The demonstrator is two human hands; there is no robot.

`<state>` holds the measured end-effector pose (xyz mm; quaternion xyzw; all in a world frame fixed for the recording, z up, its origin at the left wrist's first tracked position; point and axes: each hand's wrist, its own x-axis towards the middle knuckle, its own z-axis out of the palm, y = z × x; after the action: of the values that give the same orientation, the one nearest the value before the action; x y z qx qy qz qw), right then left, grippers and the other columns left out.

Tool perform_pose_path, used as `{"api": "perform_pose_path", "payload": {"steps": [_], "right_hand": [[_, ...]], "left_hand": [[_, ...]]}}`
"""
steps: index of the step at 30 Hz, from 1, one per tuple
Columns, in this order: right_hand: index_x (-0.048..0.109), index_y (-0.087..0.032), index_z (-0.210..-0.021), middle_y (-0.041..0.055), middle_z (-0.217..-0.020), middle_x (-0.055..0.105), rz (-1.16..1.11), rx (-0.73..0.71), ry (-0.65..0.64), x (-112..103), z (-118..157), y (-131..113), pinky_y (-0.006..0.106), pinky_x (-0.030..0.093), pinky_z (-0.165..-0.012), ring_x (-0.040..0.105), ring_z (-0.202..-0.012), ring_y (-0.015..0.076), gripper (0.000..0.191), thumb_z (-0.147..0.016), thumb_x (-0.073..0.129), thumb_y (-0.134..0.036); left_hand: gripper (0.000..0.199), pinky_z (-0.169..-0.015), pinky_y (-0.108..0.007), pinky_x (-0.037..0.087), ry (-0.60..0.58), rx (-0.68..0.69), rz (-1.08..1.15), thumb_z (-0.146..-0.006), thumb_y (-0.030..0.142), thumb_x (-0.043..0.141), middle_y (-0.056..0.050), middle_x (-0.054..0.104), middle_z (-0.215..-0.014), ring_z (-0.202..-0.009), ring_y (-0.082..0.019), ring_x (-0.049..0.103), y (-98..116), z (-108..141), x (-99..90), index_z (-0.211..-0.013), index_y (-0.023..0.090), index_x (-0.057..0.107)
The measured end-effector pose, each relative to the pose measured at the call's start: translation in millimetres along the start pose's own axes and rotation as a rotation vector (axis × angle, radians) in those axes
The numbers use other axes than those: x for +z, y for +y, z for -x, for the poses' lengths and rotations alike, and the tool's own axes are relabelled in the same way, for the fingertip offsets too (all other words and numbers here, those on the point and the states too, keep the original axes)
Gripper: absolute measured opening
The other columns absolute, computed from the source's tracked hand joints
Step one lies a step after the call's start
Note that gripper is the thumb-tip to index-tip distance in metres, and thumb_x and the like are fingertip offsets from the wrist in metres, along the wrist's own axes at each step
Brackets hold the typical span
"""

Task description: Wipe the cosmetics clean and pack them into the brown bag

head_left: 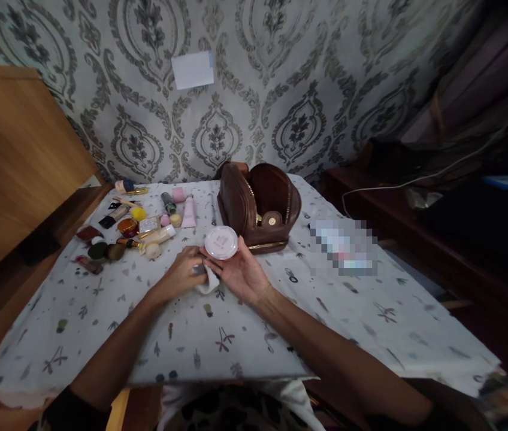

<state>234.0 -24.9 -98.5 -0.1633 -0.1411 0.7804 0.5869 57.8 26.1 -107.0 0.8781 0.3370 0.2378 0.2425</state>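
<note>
My right hand (247,274) holds a round white compact (221,242) with a clear-looking lid, its flat face turned up, thumb at its right edge. Just left of it, my left hand (187,274) is closed on a white cloth (209,282) that hangs below the fingers. Behind both hands stands a brown leather makeup bag (240,203), unzipped, its dark inside showing. Left of the bag lie several cosmetics, among them a pink tube (189,212), a yellow sponge (138,214), an amber jar (127,227) and a glittery silver box (148,225).
A white printed cloth (155,347) covers the table. A blurred-out item (341,244) lies on the right. At left rises a wooden panel (24,161); behind is a patterned wall (254,108) with a white card (193,70). A white cable (398,182) runs along the right.
</note>
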Motion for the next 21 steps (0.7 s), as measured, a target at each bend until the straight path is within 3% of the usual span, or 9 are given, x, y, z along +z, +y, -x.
{"api": "perform_pose_path", "payload": {"steps": [6,10,14,18,21], "right_hand": [[0.066,-0.02,-0.112,0.0066,-0.107,0.075,0.029,0.0,0.015,0.8,0.0,0.1,0.035,0.054,-0.088,0.07,-0.1,0.0221,0.039,-0.094,0.053,-0.052],[0.065,-0.021,-0.111,0.0056,-0.105,0.075,0.039,-0.001,0.036,1.0,0.3,-2.2,0.036,0.055,-0.084,0.07,-0.097,0.0223,0.038,-0.094,0.051,-0.053],[0.064,-0.023,-0.109,0.0037,-0.103,0.075,0.038,0.001,0.057,-1.5,-0.6,-2.9,0.036,0.055,-0.083,0.07,-0.094,0.0212,0.035,-0.093,0.053,-0.052],[0.064,-0.024,-0.111,0.003,-0.102,0.075,0.054,-0.01,0.069,-3.3,-2.1,-3.2,0.038,0.055,-0.084,0.07,-0.094,0.0223,0.037,-0.09,0.057,-0.054],[0.064,-0.023,-0.113,0.0042,-0.102,0.075,0.05,-0.02,0.071,-2.9,-2.2,-4.6,0.036,0.055,-0.083,0.07,-0.095,0.0221,0.039,-0.091,0.057,-0.055]], "left_hand": [[0.014,-0.088,-0.038,0.047,0.003,0.011,-0.137,-0.072,0.011,0.057,-0.007,0.065,-0.095,-0.098,-0.024,0.057,-6.7,0.5,5.8,-0.075,0.019,0.069],[0.01,-0.087,-0.042,0.045,0.003,0.028,-0.337,-0.076,0.017,0.062,-0.009,0.062,-0.103,-0.102,-0.027,0.052,6.8,3.7,-3.6,-0.082,0.019,0.069],[0.007,-0.083,-0.045,0.042,-0.061,0.044,-0.541,-0.081,0.019,0.061,-0.009,0.062,-0.095,-0.097,-0.028,0.052,22.3,5.7,-8.6,-0.08,0.018,0.068],[0.014,-0.082,-0.042,0.04,-0.071,0.044,-0.499,-0.084,0.016,0.058,-0.006,0.065,-0.087,-0.093,-0.025,0.053,27.0,5.3,-9.8,-0.075,0.019,0.068],[0.017,-0.079,-0.037,0.042,0.102,-0.063,-0.245,-0.081,0.019,0.059,-0.004,0.067,-0.08,-0.086,-0.022,0.056,19.2,3.5,-17.0,-0.07,0.02,0.07]]}}
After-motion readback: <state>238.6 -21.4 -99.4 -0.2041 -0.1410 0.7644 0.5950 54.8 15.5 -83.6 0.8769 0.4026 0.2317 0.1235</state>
